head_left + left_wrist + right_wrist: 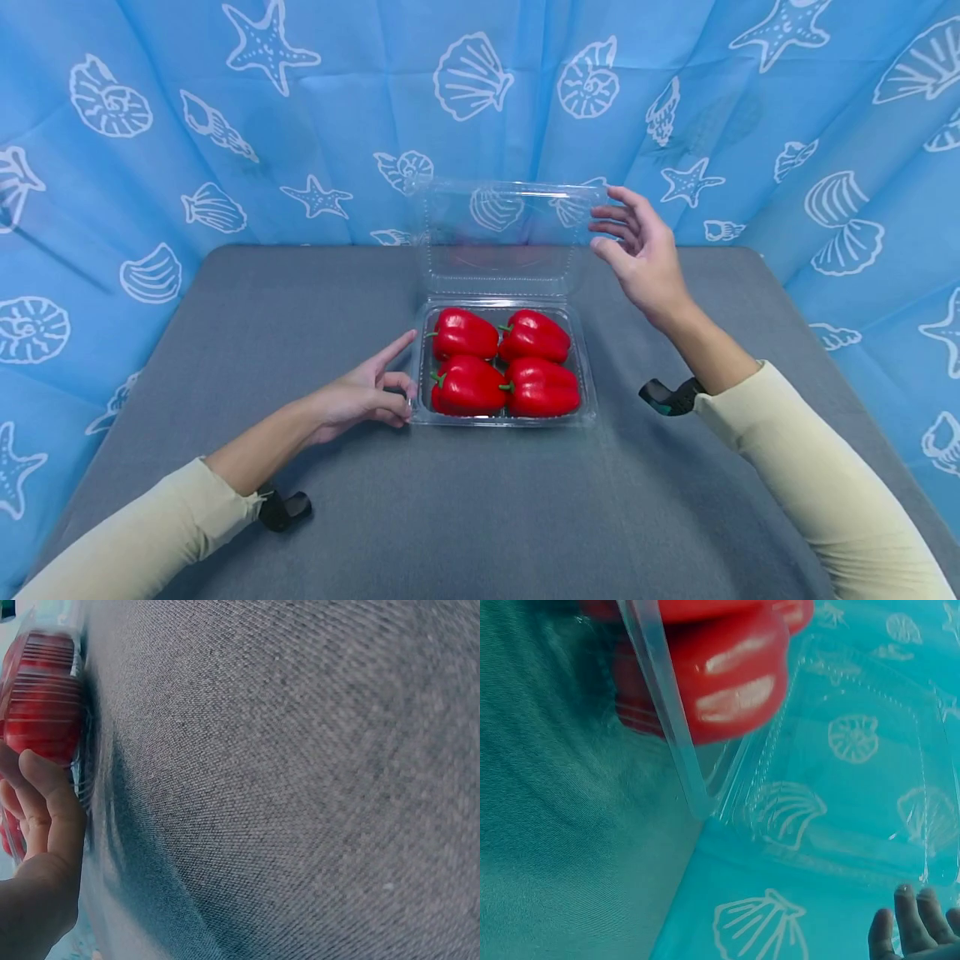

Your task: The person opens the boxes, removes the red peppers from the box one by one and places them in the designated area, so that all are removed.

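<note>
Several red bell peppers with green stems lie in two rows inside a clear plastic box, whose hinged lid stands raised at the back. At the box's left side is my left hand, its index finger stretched along the wall and the other fingers bent at the front left corner. In the left wrist view, that hand lies against the box beside a pepper. My right hand is up at the lid's top right corner, fingertips at its edge. The right wrist view shows its fingers by the lid.
A grey cloth-covered table lies under the box. Behind it and along both sides hangs a blue curtain with white shells and starfish. Each wrist carries a black strap-like device, one on the left and one on the right.
</note>
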{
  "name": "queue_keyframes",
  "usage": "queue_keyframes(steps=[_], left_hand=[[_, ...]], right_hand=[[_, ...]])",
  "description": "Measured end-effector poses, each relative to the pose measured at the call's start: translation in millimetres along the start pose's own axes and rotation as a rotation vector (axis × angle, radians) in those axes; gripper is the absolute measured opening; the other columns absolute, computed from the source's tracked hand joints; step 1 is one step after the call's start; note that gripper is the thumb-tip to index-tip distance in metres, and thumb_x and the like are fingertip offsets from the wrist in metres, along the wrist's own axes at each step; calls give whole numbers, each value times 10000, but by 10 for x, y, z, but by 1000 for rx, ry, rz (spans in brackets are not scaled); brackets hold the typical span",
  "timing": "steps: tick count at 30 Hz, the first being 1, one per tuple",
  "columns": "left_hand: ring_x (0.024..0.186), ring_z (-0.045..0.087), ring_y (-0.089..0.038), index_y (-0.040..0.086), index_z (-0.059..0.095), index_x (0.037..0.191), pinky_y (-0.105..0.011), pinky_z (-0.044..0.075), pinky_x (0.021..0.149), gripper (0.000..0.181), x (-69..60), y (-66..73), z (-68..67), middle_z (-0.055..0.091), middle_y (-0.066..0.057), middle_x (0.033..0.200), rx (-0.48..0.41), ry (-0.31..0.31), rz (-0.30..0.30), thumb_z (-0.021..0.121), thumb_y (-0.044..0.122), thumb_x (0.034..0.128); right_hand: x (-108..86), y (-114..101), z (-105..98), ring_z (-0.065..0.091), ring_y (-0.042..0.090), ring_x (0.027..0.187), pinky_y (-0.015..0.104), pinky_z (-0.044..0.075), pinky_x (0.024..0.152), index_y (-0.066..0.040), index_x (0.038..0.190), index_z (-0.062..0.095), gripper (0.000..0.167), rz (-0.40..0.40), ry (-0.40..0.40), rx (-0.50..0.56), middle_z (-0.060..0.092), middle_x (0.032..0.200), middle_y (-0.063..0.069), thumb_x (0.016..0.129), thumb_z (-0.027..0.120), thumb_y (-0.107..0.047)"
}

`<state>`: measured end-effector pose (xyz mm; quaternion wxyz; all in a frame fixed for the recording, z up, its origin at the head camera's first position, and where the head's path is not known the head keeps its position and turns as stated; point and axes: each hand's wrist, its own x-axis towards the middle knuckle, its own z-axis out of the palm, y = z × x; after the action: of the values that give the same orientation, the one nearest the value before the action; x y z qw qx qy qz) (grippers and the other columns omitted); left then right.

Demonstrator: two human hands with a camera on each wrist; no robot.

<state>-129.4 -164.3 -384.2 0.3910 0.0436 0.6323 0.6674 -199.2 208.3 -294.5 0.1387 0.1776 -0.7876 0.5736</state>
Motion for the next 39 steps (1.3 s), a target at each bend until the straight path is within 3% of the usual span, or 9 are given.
queue_keyframes(steps=[9,18,25,31,39], left_hand=[[879,657,-225,302,60,1600,-365,561,860,927,-11,-2,-1,618,-83,1029,9,-3,-6,619,34,912],[888,658,-229,291,55,1599,-373,557,866,920,-3,-19,-11,612,-85,1038,22,-11,-2,612,41,911],[887,654,-221,284,59,1598,-364,555,861,915,-2,-26,-14,615,-78,1028,17,-29,11,610,35,912],[883,649,-215,274,62,1599,-367,558,862,921,-4,-26,-6,615,-75,1026,13,-39,17,617,29,907],[850,664,-203,266,51,1600,-378,565,864,941,-14,-30,2,614,-74,1052,2,-54,25,629,23,897]], right_hand=[[118,176,39,561,271,1223,315,482,1031,-62,1544,319,608,156,-81,-7,508,1392,200,980,546,-52],[139,377,88,502,378,1303,461,437,1069,-35,1552,295,626,297,-135,-62,462,1445,240,982,549,-92],[116,466,110,496,368,1313,514,429,1070,-15,1537,322,601,344,-171,-159,456,1461,232,993,542,-143],[96,519,116,478,398,1318,524,417,1078,14,1533,309,611,367,-191,-177,439,1462,265,985,548,-110],[37,611,162,475,421,1325,548,410,1072,-29,1560,266,649,400,-274,-232,404,1488,288,986,549,-137]])
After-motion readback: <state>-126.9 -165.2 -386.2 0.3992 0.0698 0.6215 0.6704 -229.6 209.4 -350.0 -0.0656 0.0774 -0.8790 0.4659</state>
